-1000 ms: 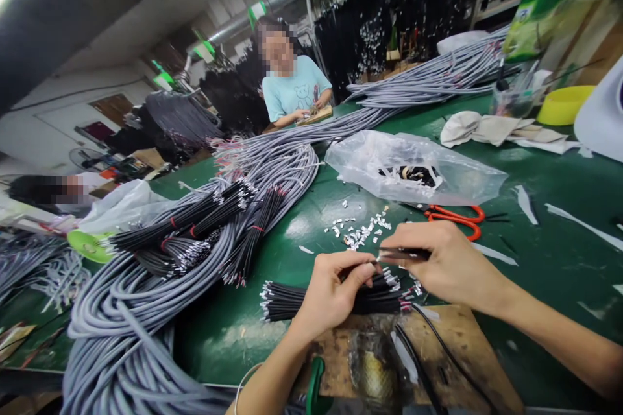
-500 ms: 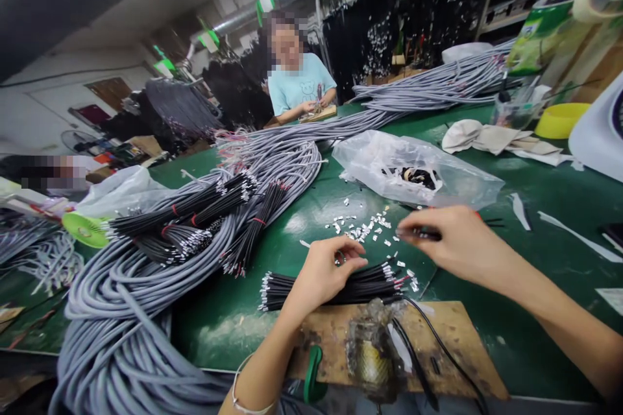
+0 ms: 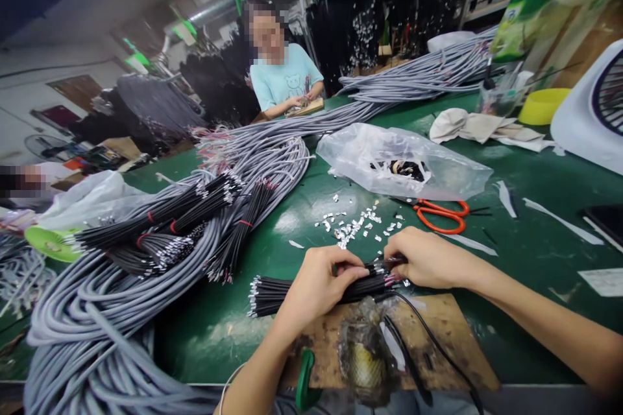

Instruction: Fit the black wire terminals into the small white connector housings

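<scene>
A bundle of short black wires [image 3: 272, 292] with white terminals lies across the near edge of the green table [image 3: 535, 253]. My left hand [image 3: 318, 285] is closed over the middle of this bundle. My right hand [image 3: 426, 258] is closed on the bundle's right end, where the red and white tips stick out. Small white connector pieces [image 3: 355, 227] lie scattered just beyond both hands. A wooden board [image 3: 438, 331] with a taped fixture [image 3: 363, 353] sits right below the hands.
Orange-handled scissors [image 3: 440, 215] lie right of the connectors, by a clear plastic bag [image 3: 403, 162]. Thick grey cable coils [image 3: 121, 311] and more black wire bundles [image 3: 185, 220] fill the left. A person in a light-blue shirt [image 3: 285, 81] works at the far side. A white fan [image 3: 594, 110] stands far right.
My right hand, raised above the connector pieces half a second ago, has come down and back onto the bundle's right end. My left hand stayed on the bundle. The scissors are uncovered.
</scene>
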`<action>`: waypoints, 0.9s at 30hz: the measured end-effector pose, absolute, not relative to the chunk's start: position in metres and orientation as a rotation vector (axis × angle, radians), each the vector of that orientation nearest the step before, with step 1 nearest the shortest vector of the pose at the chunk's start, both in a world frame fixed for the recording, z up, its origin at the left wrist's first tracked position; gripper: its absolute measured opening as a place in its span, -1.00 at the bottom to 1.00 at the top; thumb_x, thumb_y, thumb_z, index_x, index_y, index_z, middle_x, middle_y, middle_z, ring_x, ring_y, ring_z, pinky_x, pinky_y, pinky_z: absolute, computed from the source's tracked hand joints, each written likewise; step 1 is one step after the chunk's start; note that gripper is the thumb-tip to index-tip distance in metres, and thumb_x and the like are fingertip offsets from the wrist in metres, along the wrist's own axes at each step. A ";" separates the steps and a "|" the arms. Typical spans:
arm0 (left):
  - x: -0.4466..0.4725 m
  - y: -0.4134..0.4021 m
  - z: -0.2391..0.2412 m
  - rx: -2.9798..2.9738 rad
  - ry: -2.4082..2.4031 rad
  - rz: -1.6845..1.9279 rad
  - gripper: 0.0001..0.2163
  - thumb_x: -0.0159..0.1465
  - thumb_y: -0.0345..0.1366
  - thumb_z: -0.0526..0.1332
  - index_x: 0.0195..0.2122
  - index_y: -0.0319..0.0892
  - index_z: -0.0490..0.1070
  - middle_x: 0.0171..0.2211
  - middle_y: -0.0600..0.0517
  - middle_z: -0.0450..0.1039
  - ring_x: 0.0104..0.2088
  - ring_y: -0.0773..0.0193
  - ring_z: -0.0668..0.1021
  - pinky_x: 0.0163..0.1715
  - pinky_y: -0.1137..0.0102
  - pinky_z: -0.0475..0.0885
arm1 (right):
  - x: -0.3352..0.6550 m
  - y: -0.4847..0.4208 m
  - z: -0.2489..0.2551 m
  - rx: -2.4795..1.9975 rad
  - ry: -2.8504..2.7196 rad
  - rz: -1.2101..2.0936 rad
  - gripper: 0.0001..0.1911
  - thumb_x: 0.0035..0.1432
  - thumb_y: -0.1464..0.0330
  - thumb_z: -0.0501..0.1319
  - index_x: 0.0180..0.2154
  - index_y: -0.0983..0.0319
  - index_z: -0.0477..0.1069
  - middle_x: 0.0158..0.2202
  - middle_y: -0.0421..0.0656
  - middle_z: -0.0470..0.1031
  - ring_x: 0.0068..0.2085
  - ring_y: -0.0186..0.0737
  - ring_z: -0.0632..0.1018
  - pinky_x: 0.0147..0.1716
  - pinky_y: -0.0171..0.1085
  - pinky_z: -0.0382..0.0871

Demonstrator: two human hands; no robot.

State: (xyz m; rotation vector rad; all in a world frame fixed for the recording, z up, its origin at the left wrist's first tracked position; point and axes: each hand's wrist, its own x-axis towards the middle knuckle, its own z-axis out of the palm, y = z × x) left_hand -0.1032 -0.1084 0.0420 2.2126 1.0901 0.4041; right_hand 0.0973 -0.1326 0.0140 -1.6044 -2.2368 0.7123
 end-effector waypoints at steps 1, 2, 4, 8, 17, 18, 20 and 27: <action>-0.103 -0.108 0.041 2.205 1.107 0.427 -0.91 0.15 -0.36 0.26 -0.43 -0.18 0.57 -0.48 0.03 0.54 -0.49 0.34 0.46 -0.48 0.50 0.28 | 0.097 -0.132 0.016 -1.594 -2.229 0.722 -0.86 -0.10 0.50 0.23 -0.57 0.17 0.50 -0.55 -0.18 0.50 -0.48 -0.24 0.48 -0.53 -0.35 0.18; -0.103 -0.108 0.040 2.193 1.111 0.453 -0.91 0.15 -0.35 0.26 -0.42 -0.17 0.58 -0.48 0.03 0.53 -0.49 0.35 0.46 -0.48 0.50 0.28 | 0.096 -0.132 0.019 -1.578 -2.220 0.732 -0.87 -0.07 0.48 0.23 -0.56 0.18 0.50 -0.54 -0.19 0.50 -0.47 -0.25 0.47 -0.51 -0.36 0.19; -0.103 -0.107 0.038 2.160 1.090 0.493 -0.91 0.13 -0.30 0.29 -0.39 -0.16 0.59 -0.48 0.03 0.52 -0.51 0.36 0.43 -0.49 0.50 0.27 | 0.098 -0.131 0.024 -1.541 -2.198 0.748 -0.87 -0.01 0.43 0.22 -0.54 0.17 0.51 -0.52 -0.20 0.50 -0.45 -0.27 0.46 -0.48 -0.36 0.22; -0.103 -0.107 0.035 2.055 1.096 0.497 -0.81 0.06 -0.22 0.35 -0.31 -0.15 0.59 -0.49 0.03 0.51 -0.55 0.37 0.36 -0.54 0.50 0.22 | 0.102 -0.128 0.026 -1.504 -2.149 0.775 -0.87 0.02 0.37 0.22 -0.51 0.18 0.52 -0.50 -0.20 0.51 -0.45 -0.27 0.45 -0.48 -0.35 0.22; -0.093 -0.116 0.032 1.910 1.137 0.729 -0.92 0.00 -0.33 0.38 -0.48 -0.22 0.56 -0.53 0.06 0.53 -0.53 0.36 0.45 -0.48 0.50 0.32 | 0.088 -0.134 0.032 -1.397 -1.908 0.757 -0.76 0.10 0.29 0.16 -0.54 0.26 0.44 -0.58 -0.23 0.40 -0.51 -0.34 0.35 -0.53 -0.35 0.15; -0.093 -0.116 0.031 1.895 1.140 0.758 -0.93 0.00 -0.35 0.38 -0.48 -0.22 0.56 -0.52 0.05 0.54 -0.51 0.34 0.47 -0.46 0.49 0.34 | 0.085 -0.135 0.032 -1.386 -1.883 0.741 -0.74 0.11 0.28 0.15 -0.54 0.26 0.43 -0.58 -0.24 0.39 -0.52 -0.34 0.34 -0.54 -0.35 0.15; -0.094 -0.117 0.031 1.851 1.172 0.823 -0.96 0.03 -0.38 0.35 -0.49 -0.24 0.57 -0.52 0.03 0.55 -0.49 0.32 0.50 -0.43 0.48 0.37 | 0.080 -0.136 0.033 -1.379 -1.833 0.734 -0.70 0.15 0.23 0.12 -0.50 0.25 0.45 -0.57 -0.23 0.42 -0.52 -0.34 0.36 -0.55 -0.35 0.16; -0.097 -0.115 0.036 1.632 1.204 0.912 -0.91 0.09 -0.37 0.28 -0.46 -0.28 0.55 -0.50 -0.02 0.57 -0.52 0.27 0.56 -0.48 0.48 0.45 | 0.076 -0.141 0.025 -1.484 -1.755 0.503 -0.61 0.20 0.12 0.05 -0.10 0.18 0.46 -0.16 -0.12 0.54 -0.17 -0.13 0.53 -0.23 -0.22 0.36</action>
